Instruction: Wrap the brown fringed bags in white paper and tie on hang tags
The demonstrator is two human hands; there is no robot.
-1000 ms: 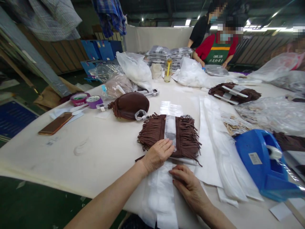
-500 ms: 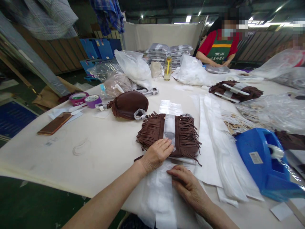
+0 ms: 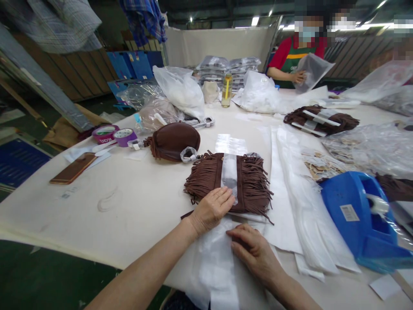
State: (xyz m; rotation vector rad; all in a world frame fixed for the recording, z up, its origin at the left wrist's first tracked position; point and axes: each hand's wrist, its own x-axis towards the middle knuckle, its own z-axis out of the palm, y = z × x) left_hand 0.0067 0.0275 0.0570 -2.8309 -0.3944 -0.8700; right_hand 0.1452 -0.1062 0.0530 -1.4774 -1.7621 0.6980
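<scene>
A brown fringed bag (image 3: 245,183) lies in front of me on the white table (image 3: 135,189), with a clear plastic strip (image 3: 229,172) running over its middle. My left hand (image 3: 211,209) rests flat on the bag's near edge, fingers stretched out over the strip's lower end. Just below it, my right hand (image 3: 253,249) presses down on white tissue sheets (image 3: 217,267) that hang over the table's front edge, its fingers bent and together.
A second brown bag (image 3: 174,141) sits behind, another fringed one (image 3: 321,120) at the far right. A blue tape dispenser (image 3: 364,219) stands to my right, tape rolls (image 3: 114,134) and a phone (image 3: 72,168) to my left. A person in a green apron (image 3: 292,64) holds a plastic bag across the table.
My hands have hardly moved; the right one shifted slightly on the tissue. The person across the table has lifted a plastic bag, and another person there has moved away.
</scene>
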